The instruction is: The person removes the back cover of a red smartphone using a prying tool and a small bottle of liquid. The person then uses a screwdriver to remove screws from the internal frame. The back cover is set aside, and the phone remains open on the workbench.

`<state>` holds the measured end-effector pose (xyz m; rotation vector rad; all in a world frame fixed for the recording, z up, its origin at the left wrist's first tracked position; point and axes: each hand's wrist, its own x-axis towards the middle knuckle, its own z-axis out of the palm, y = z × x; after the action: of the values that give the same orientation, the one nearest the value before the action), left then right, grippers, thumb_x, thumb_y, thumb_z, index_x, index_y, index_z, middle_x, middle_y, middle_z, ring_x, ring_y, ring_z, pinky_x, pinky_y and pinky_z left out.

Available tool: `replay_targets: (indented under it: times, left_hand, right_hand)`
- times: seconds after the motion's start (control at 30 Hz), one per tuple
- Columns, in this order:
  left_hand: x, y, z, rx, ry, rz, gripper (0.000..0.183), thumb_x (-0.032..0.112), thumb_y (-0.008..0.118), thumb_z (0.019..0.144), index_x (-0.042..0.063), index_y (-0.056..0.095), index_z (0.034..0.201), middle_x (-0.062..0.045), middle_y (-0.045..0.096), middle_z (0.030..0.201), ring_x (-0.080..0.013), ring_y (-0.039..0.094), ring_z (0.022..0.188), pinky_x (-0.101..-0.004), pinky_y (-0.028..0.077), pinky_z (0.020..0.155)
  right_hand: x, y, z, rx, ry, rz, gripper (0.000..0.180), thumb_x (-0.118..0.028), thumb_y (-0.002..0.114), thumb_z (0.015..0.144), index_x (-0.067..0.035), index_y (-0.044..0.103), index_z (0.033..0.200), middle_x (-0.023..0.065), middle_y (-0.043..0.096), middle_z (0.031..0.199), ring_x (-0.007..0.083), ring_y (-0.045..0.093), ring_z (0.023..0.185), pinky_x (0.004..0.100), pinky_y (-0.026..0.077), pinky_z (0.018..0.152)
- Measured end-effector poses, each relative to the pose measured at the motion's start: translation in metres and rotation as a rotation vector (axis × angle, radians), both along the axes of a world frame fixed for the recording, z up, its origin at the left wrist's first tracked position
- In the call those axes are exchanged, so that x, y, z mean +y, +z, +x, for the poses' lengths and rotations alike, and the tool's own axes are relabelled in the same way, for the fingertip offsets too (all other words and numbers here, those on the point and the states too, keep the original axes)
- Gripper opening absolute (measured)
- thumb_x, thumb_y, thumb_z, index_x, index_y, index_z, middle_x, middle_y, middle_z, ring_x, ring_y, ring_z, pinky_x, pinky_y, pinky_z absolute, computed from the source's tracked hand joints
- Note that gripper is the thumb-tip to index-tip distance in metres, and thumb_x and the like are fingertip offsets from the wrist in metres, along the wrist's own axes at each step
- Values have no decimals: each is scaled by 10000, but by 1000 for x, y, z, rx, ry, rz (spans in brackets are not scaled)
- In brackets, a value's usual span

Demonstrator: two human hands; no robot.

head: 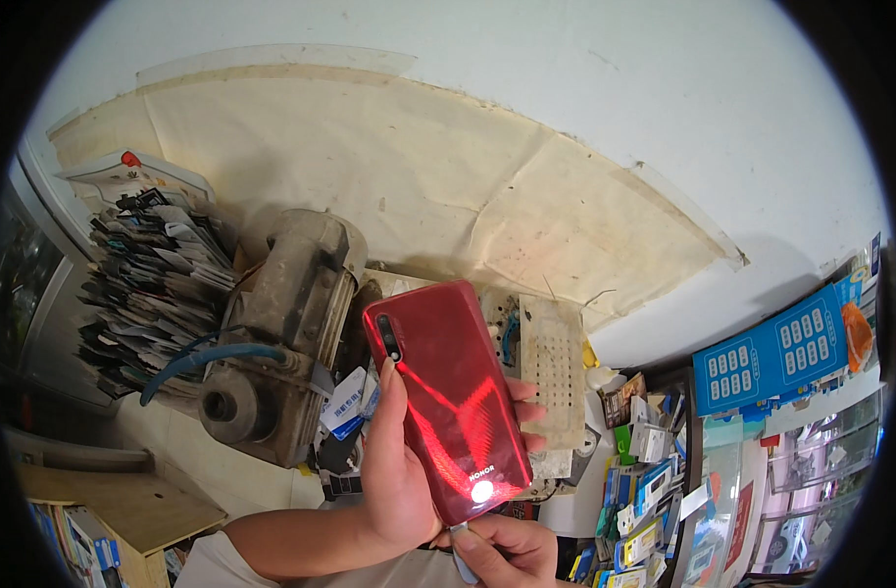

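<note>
A glossy red Honor smartphone (459,411) is tilted in front of me, its back and camera strip facing up. My left hand (396,470) grips it, with the thumb along the left edge and fingertips showing past the right edge. At the phone's bottom end, my right hand (510,551) pinches a small grey flat piece (460,544) between thumb and finger. The piece meets the phone's lower edge, and I cannot tell whether it is a plug. The phone's screen side is hidden.
A dusty motor-like machine (293,294) with a blue hose (213,356) stands left of the phone, beside a tall stack of thin packets (154,294). Behind the phone is a perforated board (551,367). Boxed goods (646,485) and a blue sign (771,349) are at right.
</note>
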<state>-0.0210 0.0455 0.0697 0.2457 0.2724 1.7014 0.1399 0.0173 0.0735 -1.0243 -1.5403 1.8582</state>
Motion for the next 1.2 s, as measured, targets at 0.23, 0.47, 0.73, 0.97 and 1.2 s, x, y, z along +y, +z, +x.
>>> replay_targets:
  times: [0.23, 0.47, 0.73, 0.97, 1.2]
  left_hand:
    - [1, -3, -1, 12, 13, 53, 797, 676, 274, 1044, 26, 401, 1487, -216, 610, 1305, -337, 623, 1204, -521, 525, 1022]
    - [-1, -4, 2, 42, 35, 12, 800, 682, 273, 1043, 25, 405, 1480, -220, 610, 1294, -330, 639, 1176, -510, 538, 1005]
    - [-3, -4, 3, 73, 2, -5, 832, 699, 257, 1038, -6, 435, 1444, -221, 611, 1282, -327, 651, 1158, -499, 546, 999]
    - [-4, -4, 4, 71, 12, -7, 837, 701, 256, 1038, -9, 432, 1446, -221, 610, 1283, -333, 648, 1166, -502, 545, 998]
    - [-6, -1, 4, 101, 15, -25, 836, 699, 255, 1038, -8, 434, 1446, -218, 610, 1289, -335, 641, 1176, -506, 538, 1004]
  right_hand:
    - [-2, 4, 4, -42, 42, 40, 182, -113, 600, 1051, -3, 705, 950, -58, 551, 663, 33, 459, 567, 215, 357, 523]
    - [0, 3, 3, -40, 39, 115, 179, -91, 594, 1044, -9, 689, 916, -50, 559, 668, 35, 469, 578, 220, 369, 535]
    - [-2, 3, 1, -12, 27, 87, 176, -88, 597, 1041, -1, 700, 928, -33, 586, 702, 39, 486, 596, 221, 380, 549]
    - [-2, 2, -1, -18, 24, 152, 177, -91, 605, 1040, 0, 702, 923, -27, 601, 714, 46, 494, 608, 224, 391, 560]
    - [-4, 1, -1, -19, 26, 146, 177, -91, 602, 1043, 1, 700, 927, -24, 605, 717, 47, 497, 611, 226, 395, 562]
